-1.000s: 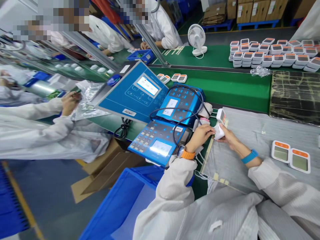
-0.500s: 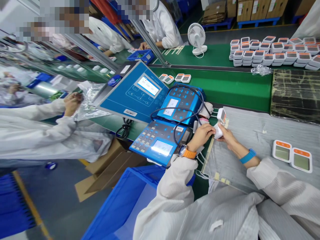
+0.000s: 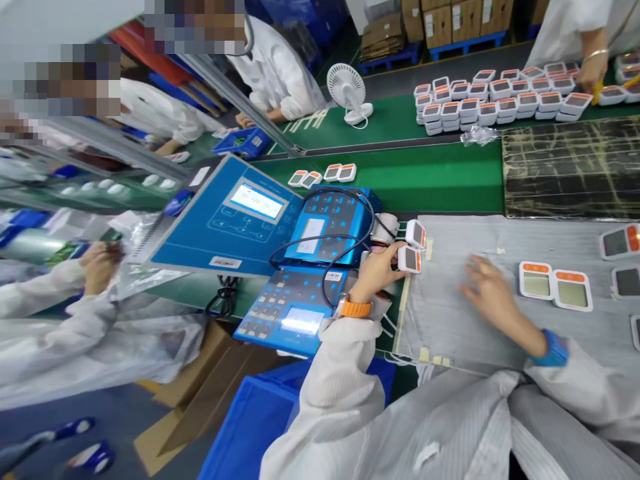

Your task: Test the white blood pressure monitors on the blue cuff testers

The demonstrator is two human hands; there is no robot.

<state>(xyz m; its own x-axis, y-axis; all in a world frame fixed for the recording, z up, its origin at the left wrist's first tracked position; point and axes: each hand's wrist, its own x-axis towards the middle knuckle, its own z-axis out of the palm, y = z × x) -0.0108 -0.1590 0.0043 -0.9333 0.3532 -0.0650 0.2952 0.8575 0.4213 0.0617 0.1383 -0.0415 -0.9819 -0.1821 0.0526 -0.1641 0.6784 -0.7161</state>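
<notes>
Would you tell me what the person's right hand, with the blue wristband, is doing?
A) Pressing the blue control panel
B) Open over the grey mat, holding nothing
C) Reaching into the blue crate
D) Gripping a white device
B: the right hand is open and empty over the grey mat.

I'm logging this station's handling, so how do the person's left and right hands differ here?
The left hand holds a small white display unit, while the right hand is spread open, holding nothing, over the grey mat. The left wrist wears an orange-strapped watch, the right a blue band. Both come from white sleeves.
</notes>
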